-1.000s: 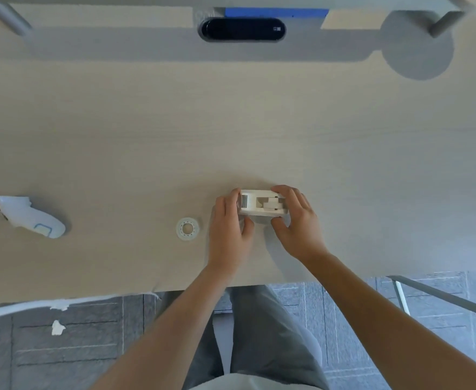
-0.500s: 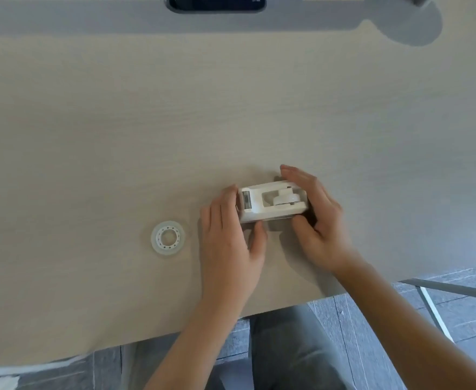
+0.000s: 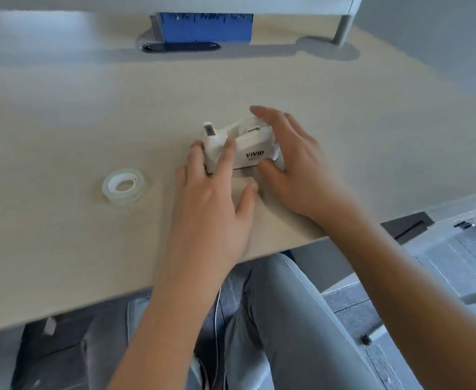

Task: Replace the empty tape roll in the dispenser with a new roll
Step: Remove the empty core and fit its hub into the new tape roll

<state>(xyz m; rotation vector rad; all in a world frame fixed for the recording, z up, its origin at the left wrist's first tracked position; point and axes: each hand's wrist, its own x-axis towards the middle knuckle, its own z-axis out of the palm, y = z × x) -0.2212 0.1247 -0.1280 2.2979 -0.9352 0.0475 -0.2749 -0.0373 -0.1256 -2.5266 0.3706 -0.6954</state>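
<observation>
A white tape dispenser (image 3: pixel 248 147) marked VIVID stands on the light wooden desk (image 3: pixel 62 114), its cutter end to the left. My left hand (image 3: pixel 214 192) grips its left end, fingers laid over the front and top. My right hand (image 3: pixel 293 161) cups its right end, thumb against the near side and fingers curved over the top where a white spool hub shows. A new clear tape roll (image 3: pixel 123 187) lies flat on the desk to the left of both hands, untouched.
A blue box (image 3: pixel 205 26) and a dark oval slot (image 3: pixel 180 47) sit at the desk's far edge. A grey post (image 3: pixel 342 29) rises at the far right. The near desk edge runs just behind my wrists, with my legs below.
The camera has dropped and tilted, so the dispenser's side shows. Both hands stay on the dispenser; my left fingers have come further over its front. The roll has not moved.
</observation>
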